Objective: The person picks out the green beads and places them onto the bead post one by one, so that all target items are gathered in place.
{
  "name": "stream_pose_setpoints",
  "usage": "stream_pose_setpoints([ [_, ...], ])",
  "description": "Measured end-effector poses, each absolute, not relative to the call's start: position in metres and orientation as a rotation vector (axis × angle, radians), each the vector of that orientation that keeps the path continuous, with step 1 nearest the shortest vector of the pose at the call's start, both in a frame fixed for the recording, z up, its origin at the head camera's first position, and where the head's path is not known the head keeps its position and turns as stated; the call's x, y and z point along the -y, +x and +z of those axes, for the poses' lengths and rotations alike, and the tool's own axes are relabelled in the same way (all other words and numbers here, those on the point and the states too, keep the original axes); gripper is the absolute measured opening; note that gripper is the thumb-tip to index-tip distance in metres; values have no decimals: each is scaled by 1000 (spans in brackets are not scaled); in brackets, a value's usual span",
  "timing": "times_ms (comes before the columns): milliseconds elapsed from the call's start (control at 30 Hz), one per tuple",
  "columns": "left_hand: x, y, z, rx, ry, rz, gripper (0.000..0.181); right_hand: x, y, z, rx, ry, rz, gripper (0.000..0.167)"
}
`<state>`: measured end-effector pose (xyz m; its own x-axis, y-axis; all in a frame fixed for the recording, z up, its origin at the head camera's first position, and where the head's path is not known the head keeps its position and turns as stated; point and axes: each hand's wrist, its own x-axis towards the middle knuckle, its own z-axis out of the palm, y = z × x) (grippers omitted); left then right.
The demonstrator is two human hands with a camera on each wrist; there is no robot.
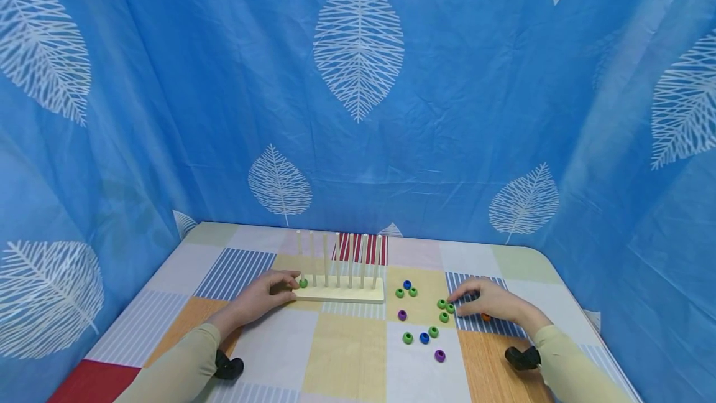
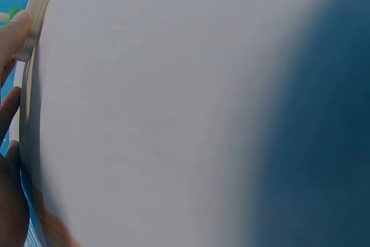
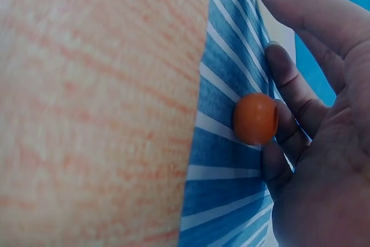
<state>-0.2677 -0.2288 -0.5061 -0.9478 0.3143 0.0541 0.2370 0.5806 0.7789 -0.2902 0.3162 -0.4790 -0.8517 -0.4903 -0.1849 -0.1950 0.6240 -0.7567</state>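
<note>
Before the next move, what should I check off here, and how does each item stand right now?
1. Peg rack upright on the table: ok.
2. Left hand holding the rack's left end: ok.
3. Green bead on the leftmost peg: ok.
4. Other six pegs bare: ok.
5. Right hand touching its nearest green bead: cannot tell.
6. Orange bead clear of that hand: cannot tell, lies close by.

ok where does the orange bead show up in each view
Head: orange bead lower right, partly hidden by the right hand.
Left wrist: not in it.
Right wrist: right of centre, about mid-height.
Shared landmark, head and right wrist only: the blue-and-white striped patch under the bead.
</note>
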Motion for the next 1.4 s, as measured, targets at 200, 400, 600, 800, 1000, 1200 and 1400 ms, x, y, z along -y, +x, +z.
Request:
stream_pose_setpoints([
  [200,229,-267,-506,-2707,473,1328,10,-316,-292,-481,-2485,-559,-1058,22],
  [400,229,-266,-506,-2706,486,1331,9,-315,-293,-483,-2508,-563,-1033,21],
  [600,228,-266,-506,-2705,486,1334,9,-313,-292,-485,-2548,-541,-1006,20],
  [800,228,-266,-507,-2712,510,1336,10,-313,-292,-485,-2553,-546,-986,18],
  [1000,228,-266,-508,-2715,526,1336,10,-313,-290,-484,-2563,-521,-976,18],
  [1200,228,-266,-507,-2717,530,1341,10,-313,-287,-482,-2547,-472,-1007,18],
  [1400,229,-266,-508,-2718,531,1339,11,-312,-287,-484,-2549,-469,-1013,18],
])
